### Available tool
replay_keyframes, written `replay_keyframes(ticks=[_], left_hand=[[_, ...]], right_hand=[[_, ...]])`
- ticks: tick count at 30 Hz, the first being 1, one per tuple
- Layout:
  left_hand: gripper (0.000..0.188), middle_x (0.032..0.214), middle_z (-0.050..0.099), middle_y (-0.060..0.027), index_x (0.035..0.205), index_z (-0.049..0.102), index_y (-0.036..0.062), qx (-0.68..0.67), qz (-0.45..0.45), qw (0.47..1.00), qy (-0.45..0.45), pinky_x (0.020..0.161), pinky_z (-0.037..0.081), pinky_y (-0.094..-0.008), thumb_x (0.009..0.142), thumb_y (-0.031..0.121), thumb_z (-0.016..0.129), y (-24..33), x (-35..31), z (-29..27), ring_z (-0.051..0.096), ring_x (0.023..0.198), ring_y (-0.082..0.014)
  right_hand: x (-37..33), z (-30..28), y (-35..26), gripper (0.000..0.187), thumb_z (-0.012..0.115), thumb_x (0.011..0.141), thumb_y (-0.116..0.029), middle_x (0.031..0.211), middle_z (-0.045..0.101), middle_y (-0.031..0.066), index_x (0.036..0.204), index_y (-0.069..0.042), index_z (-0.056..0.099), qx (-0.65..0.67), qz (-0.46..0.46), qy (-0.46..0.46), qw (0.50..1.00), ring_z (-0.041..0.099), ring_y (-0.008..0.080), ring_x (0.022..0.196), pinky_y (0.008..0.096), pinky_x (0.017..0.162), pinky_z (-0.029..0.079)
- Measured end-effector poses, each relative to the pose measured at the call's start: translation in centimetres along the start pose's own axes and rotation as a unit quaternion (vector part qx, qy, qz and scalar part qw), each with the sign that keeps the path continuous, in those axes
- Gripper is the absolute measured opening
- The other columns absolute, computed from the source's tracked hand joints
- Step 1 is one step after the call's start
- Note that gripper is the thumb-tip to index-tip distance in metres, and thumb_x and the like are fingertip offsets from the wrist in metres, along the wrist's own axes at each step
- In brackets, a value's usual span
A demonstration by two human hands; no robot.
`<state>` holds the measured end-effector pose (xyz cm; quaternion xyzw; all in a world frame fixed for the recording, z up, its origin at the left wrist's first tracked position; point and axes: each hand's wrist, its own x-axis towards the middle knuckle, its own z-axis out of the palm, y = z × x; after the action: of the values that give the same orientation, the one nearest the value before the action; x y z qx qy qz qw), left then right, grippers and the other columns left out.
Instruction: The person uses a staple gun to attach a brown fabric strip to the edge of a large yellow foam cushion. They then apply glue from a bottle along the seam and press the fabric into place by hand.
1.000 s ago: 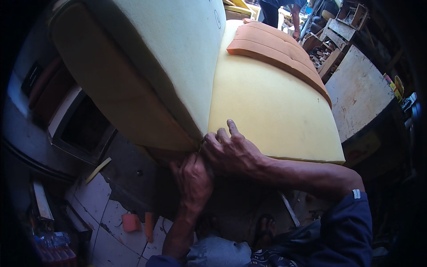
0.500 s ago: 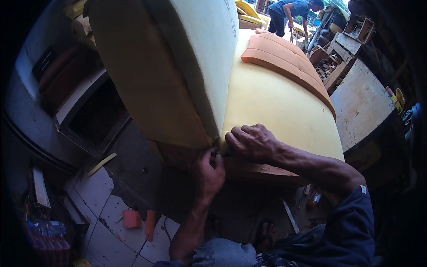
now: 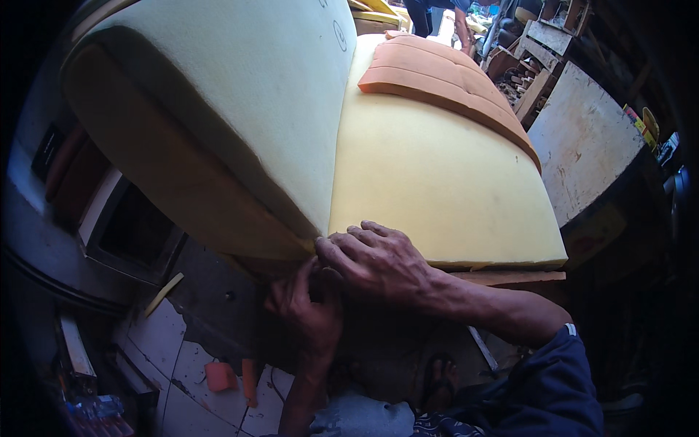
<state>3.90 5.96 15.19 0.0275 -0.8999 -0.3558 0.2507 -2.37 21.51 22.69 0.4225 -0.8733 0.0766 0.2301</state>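
Note:
A large seat with a thick, pale yellow foam cushion (image 3: 444, 175) meets an upright foam backrest (image 3: 247, 102). At their near lower corner, both my hands work close together. My right hand (image 3: 378, 262) lies palm down, its fingers bent over the front edge of the cushion, thumb tucked under. Just below and left, my left hand (image 3: 309, 302) is closed, fingers bent up against the corner under the backrest. Whatever its fingertips hold is hidden in shadow. A wooden frame board (image 3: 510, 277) shows beneath the cushion.
An orange foam sheet (image 3: 451, 84) lies across the seat's far part. Two orange foam offcuts, one of them blocky (image 3: 220, 376), rest on floor tiles. A stained board (image 3: 586, 142) stands at right. Another person (image 3: 462, 25) bends over at the back.
My right hand has gone from a fist on the cushion to bent fingers over its edge. My left hand has shifted left and lower. The view has moved, showing more of the seat front.

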Motion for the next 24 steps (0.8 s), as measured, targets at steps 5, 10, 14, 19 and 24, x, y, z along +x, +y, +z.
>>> replay_keyframes(ticks=[5, 10, 14, 19, 24], left_hand=[[0.04, 0.09, 0.063, -0.0061, 0.123, 0.077, 0.0222, 0.033, 0.043, 0.998, 0.022, 0.097, 0.039, -0.0547, 0.084, 0.022, 0.083, 0.8, 1.4, 1.7, 0.06, 0.104, -0.0311], [0.032, 0.088, 0.061, -0.0073, 0.113, 0.083, 0.0239, -0.052, 0.088, 0.995, -0.006, 0.088, 0.044, -0.0444, 0.081, 0.016, 0.086, -1.1, 3.3, 0.7, 0.059, 0.093, -0.0281], [0.029, 0.088, 0.062, -0.0065, 0.109, 0.084, 0.0204, 0.012, 0.164, 0.986, 0.003, 0.084, 0.044, -0.0406, 0.082, 0.012, 0.085, -2.3, 4.2, 0.3, 0.059, 0.088, -0.0265], [0.026, 0.092, 0.064, -0.0074, 0.117, 0.081, 0.017, -0.015, 0.123, 0.992, -0.034, 0.09, 0.044, -0.0448, 0.091, 0.013, 0.079, -1.5, 3.6, -0.5, 0.06, 0.094, -0.0275], [0.068, 0.129, 0.06, -0.0147, 0.149, 0.055, 0.0094, 0.058, 0.234, 0.97, 0.019, 0.105, 0.041, -0.0501, 0.095, 0.045, 0.075, 2.0, 0.1, -1.0, 0.057, 0.119, -0.0352]], right_hand=[[-2.5, -4.8, -0.1, 0.042, 0.07, 0.088, -0.015, 0.109, 0.074, 0.0147, 0.127, 0.0, 0.063, 0.061, 0.067, 0.05, 0.995, 0.075, 0.0299, 0.098, 0.0501, 0.096, 0.059], [-6.6, -8.2, 1.2, 0.041, 0.074, 0.086, -0.008, 0.103, 0.074, 0.014, 0.126, -0.002, 0.064, 0.063, 0.125, 0.093, 0.986, 0.075, 0.031, 0.094, 0.0507, 0.091, 0.061], [-10.4, -9.8, 1.4, 0.044, 0.077, 0.085, -0.005, 0.106, 0.074, 0.0162, 0.127, -0.001, 0.065, 0.056, 0.182, 0.111, 0.976, 0.075, 0.032, 0.096, 0.047, 0.089, 0.062], [-16.1, -13.0, 2.2, 0.048, 0.078, 0.083, 0.0, 0.112, 0.074, 0.0189, 0.13, 0.0, 0.066, 0.032, 0.27, 0.158, 0.949, 0.075, 0.033, 0.1, 0.0412, 0.087, 0.062], [-20.8, -16.1, 2.6, 0.069, 0.088, 0.077, -0.015, 0.141, 0.057, 0.0195, 0.142, -0.016, 0.064, -0.01, 0.307, 0.093, 0.947, 0.059, 0.0382, 0.13, 0.0501, 0.107, 0.052]])
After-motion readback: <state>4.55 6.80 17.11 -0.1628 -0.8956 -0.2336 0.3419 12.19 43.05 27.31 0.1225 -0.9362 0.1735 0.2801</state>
